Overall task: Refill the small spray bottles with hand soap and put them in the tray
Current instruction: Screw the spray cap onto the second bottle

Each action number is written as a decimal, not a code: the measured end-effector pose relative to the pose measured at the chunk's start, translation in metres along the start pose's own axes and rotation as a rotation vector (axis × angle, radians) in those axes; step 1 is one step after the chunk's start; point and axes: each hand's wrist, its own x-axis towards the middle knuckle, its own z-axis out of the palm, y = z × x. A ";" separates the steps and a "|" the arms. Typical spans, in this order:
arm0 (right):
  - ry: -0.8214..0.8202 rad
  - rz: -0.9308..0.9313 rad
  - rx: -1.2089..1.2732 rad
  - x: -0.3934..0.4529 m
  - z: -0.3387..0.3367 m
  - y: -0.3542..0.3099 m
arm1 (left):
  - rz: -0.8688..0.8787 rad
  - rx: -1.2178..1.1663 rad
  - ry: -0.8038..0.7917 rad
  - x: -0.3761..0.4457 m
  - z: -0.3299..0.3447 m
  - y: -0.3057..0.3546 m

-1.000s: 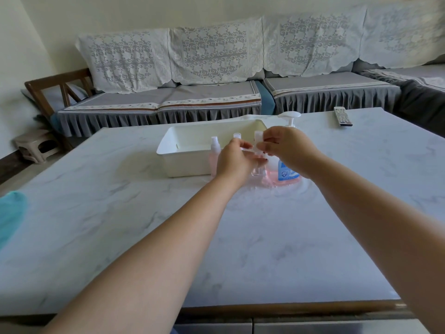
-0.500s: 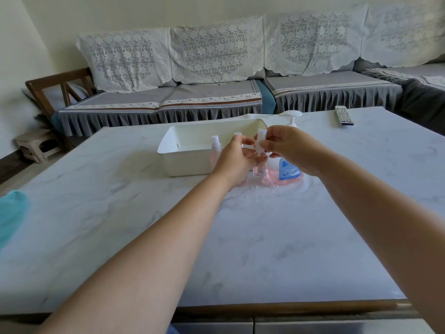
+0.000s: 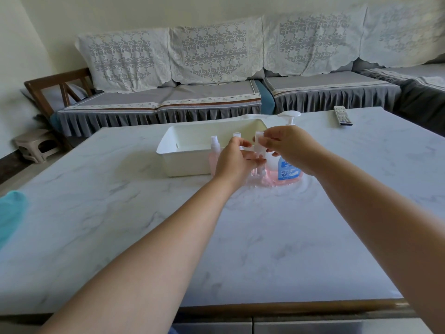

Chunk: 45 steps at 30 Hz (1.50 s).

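Head cam view: right hand (image 3: pixel 290 147) pinches a small white spray cap (image 3: pixel 259 138) between thumb and fingertips, lifted above a small clear spray bottle (image 3: pixel 255 170) that the left hand (image 3: pixel 234 162) grips around the body. Both sit right in front of a white rectangular plastic tray (image 3: pixel 192 162), beside a pink hand soap pump bottle with a blue label (image 3: pixel 286 168). Another small pink-filled spray bottle (image 3: pixel 214 153) stands against the tray. All on a white marble-look table (image 3: pixel 120 225); grey remote (image 3: pixel 342 115) at the far edge, lace-covered grey sofa (image 3: pixel 216 92) behind.
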 end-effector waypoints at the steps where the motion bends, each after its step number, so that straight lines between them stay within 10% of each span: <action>1: 0.024 0.002 -0.027 0.001 0.000 0.001 | 0.007 0.012 -0.004 0.001 0.000 -0.001; 45: -0.089 0.036 0.048 -0.001 0.003 0.014 | 0.037 0.211 0.115 0.010 -0.001 -0.006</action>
